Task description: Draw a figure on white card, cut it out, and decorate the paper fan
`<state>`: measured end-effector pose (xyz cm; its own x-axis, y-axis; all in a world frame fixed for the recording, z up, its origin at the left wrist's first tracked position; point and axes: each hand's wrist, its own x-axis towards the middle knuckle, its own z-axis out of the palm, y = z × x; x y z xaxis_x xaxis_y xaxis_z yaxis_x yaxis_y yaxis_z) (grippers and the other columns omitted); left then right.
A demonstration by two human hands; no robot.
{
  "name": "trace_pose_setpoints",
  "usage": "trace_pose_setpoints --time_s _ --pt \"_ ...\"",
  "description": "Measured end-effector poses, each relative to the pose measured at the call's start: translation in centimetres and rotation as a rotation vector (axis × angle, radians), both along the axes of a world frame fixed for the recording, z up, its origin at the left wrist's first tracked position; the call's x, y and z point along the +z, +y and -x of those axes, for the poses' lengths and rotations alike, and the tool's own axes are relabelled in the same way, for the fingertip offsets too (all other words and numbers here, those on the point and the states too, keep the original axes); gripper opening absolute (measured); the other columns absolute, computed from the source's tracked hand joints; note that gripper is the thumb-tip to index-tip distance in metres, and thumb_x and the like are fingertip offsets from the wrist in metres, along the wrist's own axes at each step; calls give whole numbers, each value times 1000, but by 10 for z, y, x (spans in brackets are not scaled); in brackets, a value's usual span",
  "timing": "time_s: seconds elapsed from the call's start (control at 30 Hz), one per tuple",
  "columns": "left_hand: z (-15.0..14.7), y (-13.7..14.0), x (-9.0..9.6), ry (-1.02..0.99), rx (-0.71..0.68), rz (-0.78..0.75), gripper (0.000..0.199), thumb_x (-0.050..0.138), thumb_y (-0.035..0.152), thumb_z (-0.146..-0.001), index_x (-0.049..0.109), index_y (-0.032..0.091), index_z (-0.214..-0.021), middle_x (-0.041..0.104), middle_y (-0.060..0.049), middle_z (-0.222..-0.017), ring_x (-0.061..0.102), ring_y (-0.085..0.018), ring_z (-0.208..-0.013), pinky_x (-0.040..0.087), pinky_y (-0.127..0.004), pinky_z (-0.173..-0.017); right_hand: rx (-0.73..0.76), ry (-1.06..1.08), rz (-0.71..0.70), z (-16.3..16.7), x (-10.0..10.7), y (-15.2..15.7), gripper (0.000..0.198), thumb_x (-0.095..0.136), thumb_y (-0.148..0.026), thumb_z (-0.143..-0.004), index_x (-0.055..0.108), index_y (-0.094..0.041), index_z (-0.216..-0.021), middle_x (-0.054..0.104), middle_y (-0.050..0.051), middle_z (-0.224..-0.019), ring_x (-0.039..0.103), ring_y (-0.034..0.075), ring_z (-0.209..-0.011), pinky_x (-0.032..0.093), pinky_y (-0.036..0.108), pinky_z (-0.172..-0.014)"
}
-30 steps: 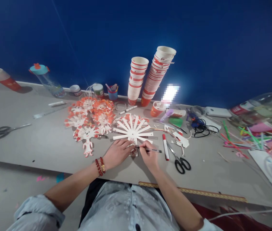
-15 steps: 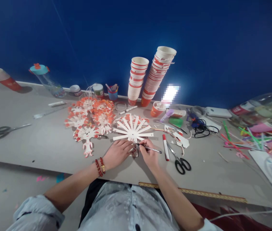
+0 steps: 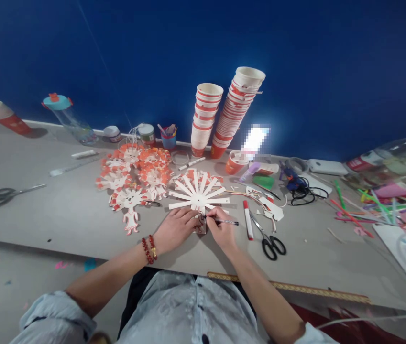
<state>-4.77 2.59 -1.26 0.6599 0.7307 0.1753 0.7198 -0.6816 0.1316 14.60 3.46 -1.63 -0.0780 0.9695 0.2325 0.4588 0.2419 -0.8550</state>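
Note:
My right hand [image 3: 221, 228] is closed round a slim pen [image 3: 227, 221], its tip down on the lower part of a white paper cutout [image 3: 198, 198] with strips fanning out like rays. Dark drawn lines show on that lower part, beneath the fan. My left hand [image 3: 177, 228] lies flat with fingers stretched out, pressing the cutout's left side to the table. Left of it are several finished-looking paper figures [image 3: 131, 205] with orange-tipped fringes. A red-and-white marker [image 3: 247, 220] and black-handled scissors [image 3: 270, 241] lie right of my right hand.
Two tall stacks of paper cups [image 3: 203, 119] stand by the blue wall. Another pair of scissors [image 3: 9, 195] lies far left, near a clear bottle [image 3: 71, 122]. Paper scraps [image 3: 270, 208], a blue glue gun [image 3: 292, 180] and coloured sticks [image 3: 353, 217] lie to the right.
The pen tip has shifted slightly on the cutout, and the pen's back end has dipped a little left. My left hand stays in place.

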Motion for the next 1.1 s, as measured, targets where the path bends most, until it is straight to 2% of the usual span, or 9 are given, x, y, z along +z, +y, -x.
trace_pose_setpoints --time_s 0.63,1.1 --pt "0 0 0 1 -9 -11 29 51 28 -98 55 19 -125 59 -8 -134 50 -22 -124 40 -38 -101 13 -130 -66 1 -2 1 11 51 -24 -84 58 -24 -75 61 -1 -65 55 16 -59 42 26 -58" --pt "0 0 2 -7 -13 13 26 51 27 -98 56 19 -123 57 -6 -137 49 -23 -125 38 -39 -104 46 -126 -57 1 -1 0 11 49 -22 -83 55 -24 -73 58 -2 -63 52 16 -59 40 26 -58"
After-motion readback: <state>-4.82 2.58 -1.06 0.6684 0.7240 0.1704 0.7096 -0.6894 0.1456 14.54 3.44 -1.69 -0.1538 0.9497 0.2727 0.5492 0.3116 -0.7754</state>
